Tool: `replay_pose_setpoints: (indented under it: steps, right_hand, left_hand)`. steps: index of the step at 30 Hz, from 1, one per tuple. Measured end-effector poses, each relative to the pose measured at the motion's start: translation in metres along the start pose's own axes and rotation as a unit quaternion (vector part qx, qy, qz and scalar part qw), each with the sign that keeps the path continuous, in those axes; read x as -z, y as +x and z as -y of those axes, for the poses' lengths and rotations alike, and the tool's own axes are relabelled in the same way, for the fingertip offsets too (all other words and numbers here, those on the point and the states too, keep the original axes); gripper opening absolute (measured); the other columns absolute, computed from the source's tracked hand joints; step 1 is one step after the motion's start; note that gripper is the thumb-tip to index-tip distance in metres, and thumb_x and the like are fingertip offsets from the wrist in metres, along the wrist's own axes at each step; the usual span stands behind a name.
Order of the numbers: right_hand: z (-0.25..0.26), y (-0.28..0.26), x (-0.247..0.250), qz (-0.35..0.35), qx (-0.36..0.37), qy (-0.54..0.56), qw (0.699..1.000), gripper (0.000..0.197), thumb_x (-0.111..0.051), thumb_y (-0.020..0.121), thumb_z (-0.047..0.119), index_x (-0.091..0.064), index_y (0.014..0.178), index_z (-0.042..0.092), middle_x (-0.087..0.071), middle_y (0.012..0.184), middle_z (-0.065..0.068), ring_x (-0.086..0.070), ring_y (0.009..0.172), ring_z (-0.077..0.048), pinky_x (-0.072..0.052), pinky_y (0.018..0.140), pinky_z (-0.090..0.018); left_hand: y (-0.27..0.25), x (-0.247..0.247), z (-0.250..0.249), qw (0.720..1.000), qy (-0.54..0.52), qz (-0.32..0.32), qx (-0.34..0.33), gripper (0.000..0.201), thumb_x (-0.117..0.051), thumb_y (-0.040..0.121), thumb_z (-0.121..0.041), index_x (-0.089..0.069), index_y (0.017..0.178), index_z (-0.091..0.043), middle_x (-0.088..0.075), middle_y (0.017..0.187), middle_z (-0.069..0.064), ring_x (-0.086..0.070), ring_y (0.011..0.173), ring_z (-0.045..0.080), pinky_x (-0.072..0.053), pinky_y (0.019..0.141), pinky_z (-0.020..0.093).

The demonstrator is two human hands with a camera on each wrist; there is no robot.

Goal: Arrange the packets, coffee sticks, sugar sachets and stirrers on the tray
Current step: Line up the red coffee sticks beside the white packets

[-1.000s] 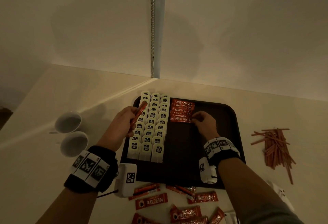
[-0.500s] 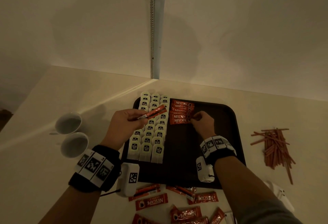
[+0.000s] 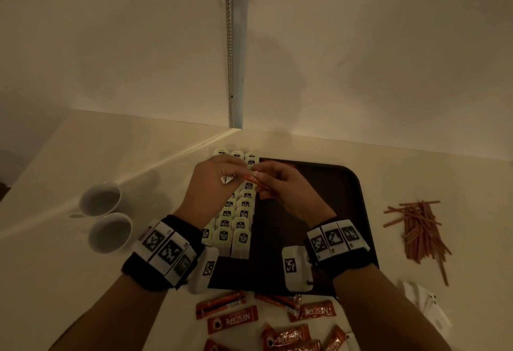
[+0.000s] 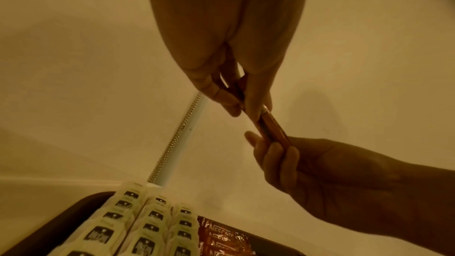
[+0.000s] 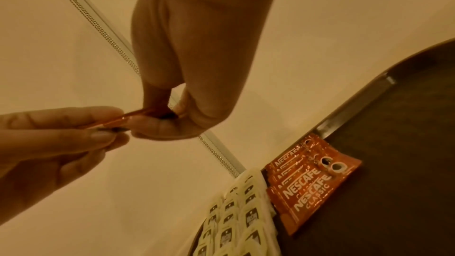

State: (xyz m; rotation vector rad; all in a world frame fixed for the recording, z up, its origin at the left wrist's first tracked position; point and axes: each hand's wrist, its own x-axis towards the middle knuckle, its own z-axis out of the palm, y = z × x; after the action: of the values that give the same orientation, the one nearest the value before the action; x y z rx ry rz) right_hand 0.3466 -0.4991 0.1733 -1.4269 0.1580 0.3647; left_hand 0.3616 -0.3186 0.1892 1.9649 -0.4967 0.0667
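Observation:
Both hands meet above the far left part of the dark tray point(image 3: 349, 211). My left hand point(image 3: 236, 176) pinches one end of a thin red coffee stick point(image 3: 253, 180); my right hand point(image 3: 261, 182) pinches the other end. The left wrist view shows the coffee stick point(image 4: 273, 129) running from my left fingertips point(image 4: 256, 108) down to the right hand point(image 4: 275, 149). Rows of white packets point(image 3: 238, 220) fill the tray's left side. Beside them lies a small overlapping stack of red Nescafe sachets point(image 5: 312, 178), hidden under my right hand in the head view.
Loose Nescafe sachets point(image 3: 233, 321) and sticks lie on the table in front of the tray. A pile of red-brown stirrers point(image 3: 419, 228) sits right of it. Two white cups point(image 3: 101, 199) stand to the left. A white object point(image 3: 424, 309) lies at the front right.
My left hand carried the coffee stick rightward over the packets. My right hand left the sachet stack, rose and took the stick's other end.

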Motion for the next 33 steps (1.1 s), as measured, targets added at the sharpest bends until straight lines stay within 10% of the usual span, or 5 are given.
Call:
replay_pose_setpoints:
  steps: [6, 17, 27, 33]
  right_hand:
    - [0.005, -0.001, 0.002, -0.061, 0.127, -0.017, 0.99, 0.015, -0.058, 0.087, 0.005, -0.066, 0.094, 0.016, -0.064, 0.101, -0.014, -0.06, 0.093, -0.029, -0.051, 0.084, -0.045]
    - [0.022, -0.008, -0.009, -0.057, 0.184, -0.079, 0.978, 0.016, -0.06, 0.086, 0.001, -0.065, 0.102, 0.004, -0.067, 0.094, -0.007, -0.066, 0.076, -0.009, -0.054, 0.072, -0.019]
    - [0.029, -0.01, -0.007, -0.053, 0.187, -0.116, 0.974, 0.018, -0.055, 0.091, 0.004, -0.066, 0.103, 0.011, -0.069, 0.086, 0.0, -0.067, 0.071, -0.005, -0.053, 0.068, -0.016]
    - [0.026, -0.009, 0.008, -0.061, 0.125, -0.148, 0.979, 0.015, -0.065, 0.085, 0.012, -0.07, 0.097, 0.02, -0.071, 0.098, -0.003, -0.067, 0.091, -0.019, -0.055, 0.083, -0.034]
  left_hand:
    - [0.001, 0.001, -0.006, 0.974, -0.188, -0.033, 0.124, 0.043, -0.072, 0.077, 0.002, -0.067, 0.104, -0.03, -0.07, 0.104, 0.002, -0.068, 0.096, 0.013, -0.054, 0.08, 0.02]
    - [-0.004, 0.001, -0.006, 0.945, -0.264, -0.077, 0.18, 0.021, -0.073, 0.078, -0.005, -0.07, 0.095, -0.015, -0.073, 0.094, 0.013, -0.07, 0.088, 0.025, -0.057, 0.078, 0.033]
    - [0.002, -0.002, -0.011, 0.92, -0.317, -0.08, 0.217, 0.01, -0.068, 0.081, -0.002, -0.07, 0.089, -0.006, -0.074, 0.083, 0.01, -0.072, 0.076, 0.019, -0.055, 0.068, 0.018]
    - [0.004, 0.0, -0.009, 0.916, -0.311, -0.126, 0.221, 0.008, -0.067, 0.083, -0.005, -0.07, 0.09, -0.004, -0.074, 0.086, 0.009, -0.071, 0.081, 0.018, -0.056, 0.071, 0.019]
